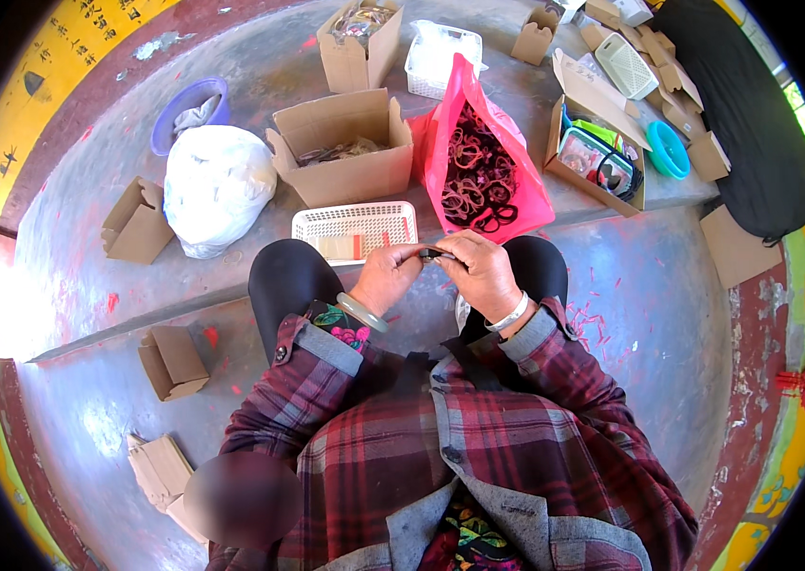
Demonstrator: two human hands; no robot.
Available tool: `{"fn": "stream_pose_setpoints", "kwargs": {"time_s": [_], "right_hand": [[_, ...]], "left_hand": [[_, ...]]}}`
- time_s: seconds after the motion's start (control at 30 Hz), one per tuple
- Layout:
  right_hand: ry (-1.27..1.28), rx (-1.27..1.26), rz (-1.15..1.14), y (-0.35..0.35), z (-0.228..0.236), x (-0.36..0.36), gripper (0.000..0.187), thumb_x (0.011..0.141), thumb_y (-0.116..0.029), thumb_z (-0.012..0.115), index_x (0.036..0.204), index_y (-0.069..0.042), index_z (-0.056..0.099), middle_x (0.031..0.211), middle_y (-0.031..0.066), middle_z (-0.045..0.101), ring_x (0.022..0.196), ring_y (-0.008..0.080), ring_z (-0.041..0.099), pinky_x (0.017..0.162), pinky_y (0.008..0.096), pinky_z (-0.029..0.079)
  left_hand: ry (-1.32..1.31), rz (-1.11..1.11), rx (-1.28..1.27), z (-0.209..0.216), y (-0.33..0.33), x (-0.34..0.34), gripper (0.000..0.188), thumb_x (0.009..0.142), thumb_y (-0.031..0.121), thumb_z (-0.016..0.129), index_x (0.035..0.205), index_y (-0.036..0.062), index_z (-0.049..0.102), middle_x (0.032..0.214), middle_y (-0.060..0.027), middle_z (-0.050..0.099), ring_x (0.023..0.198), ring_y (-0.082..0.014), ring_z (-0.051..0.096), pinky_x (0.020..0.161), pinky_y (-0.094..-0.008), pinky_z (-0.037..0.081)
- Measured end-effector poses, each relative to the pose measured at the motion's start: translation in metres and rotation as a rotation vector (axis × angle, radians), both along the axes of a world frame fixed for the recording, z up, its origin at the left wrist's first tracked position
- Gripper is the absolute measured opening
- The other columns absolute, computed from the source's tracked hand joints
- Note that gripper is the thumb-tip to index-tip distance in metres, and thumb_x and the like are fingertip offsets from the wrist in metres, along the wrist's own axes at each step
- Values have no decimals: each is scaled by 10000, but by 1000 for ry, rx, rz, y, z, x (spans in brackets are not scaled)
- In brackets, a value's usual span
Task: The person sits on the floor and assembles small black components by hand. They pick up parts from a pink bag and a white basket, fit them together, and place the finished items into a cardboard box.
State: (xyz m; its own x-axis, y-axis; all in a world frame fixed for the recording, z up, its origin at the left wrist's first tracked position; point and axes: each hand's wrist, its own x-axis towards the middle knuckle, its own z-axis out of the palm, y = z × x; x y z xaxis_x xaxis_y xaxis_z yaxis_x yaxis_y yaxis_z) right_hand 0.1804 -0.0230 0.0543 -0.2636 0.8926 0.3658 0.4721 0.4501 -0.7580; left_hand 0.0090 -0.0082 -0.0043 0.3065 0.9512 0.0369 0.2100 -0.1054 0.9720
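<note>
My left hand [388, 277] and my right hand [481, 278] meet over my knees, fingers closed in a pinch on a small dark band [429, 254] stretched between them. Its exact kind is too small to make out. Just beyond the left hand stands a white perforated plastic basket [305, 225], with a tan card piece [339, 247] and some red strips in it. Past the right hand, an open bright pink plastic bag [524, 211] is filled with dark and pinkish loop-shaped bands [481, 171].
A cardboard box [350, 176] with loose contents stands behind the basket, beside a stuffed white bag [217, 190] and a purple basin [163, 124]. At right sit a box of packets [555, 157] and a teal basket [666, 149]. A raised concrete edge [127, 328] crosses the floor.
</note>
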Motion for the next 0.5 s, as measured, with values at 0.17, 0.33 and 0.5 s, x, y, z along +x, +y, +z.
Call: {"fn": "stream_pose_setpoints", "kwargs": {"time_s": [0.17, 0.33, 0.5], "right_hand": [[-64, 71, 30, 0, -3, 3, 189, 721, -15, 625, 908, -41, 626, 795, 126, 595, 752, 318, 587, 639, 356, 478], [-119, 57, 57, 2, -9, 6, 159, 730, -36, 616, 887, -48, 641, 772, 129, 588, 727, 323, 576, 627, 369, 467], [-106, -18, 43, 1, -13, 6, 122, 733, -39, 614, 847, -46, 656, 752, 133, 587, 729, 310, 581, 618, 359, 462]], "left_hand": [[-73, -10, -19, -8, 2, 1, 267, 816, 84, 475, 1023, 20, 632, 710, -96, 628, 647, -136, 581, 611, -270, 465], [6, -127, 43, -2, 2, -1, 294, 866, 77, 430, 1103, -19, 575, 862, -88, 626, 783, -128, 595, 708, -254, 476], [-128, -255, -288, 22, -4, 0, 336, 873, 48, 423, 1192, -11, 513, 982, -86, 610, 849, -121, 592, 683, -256, 516]]}}
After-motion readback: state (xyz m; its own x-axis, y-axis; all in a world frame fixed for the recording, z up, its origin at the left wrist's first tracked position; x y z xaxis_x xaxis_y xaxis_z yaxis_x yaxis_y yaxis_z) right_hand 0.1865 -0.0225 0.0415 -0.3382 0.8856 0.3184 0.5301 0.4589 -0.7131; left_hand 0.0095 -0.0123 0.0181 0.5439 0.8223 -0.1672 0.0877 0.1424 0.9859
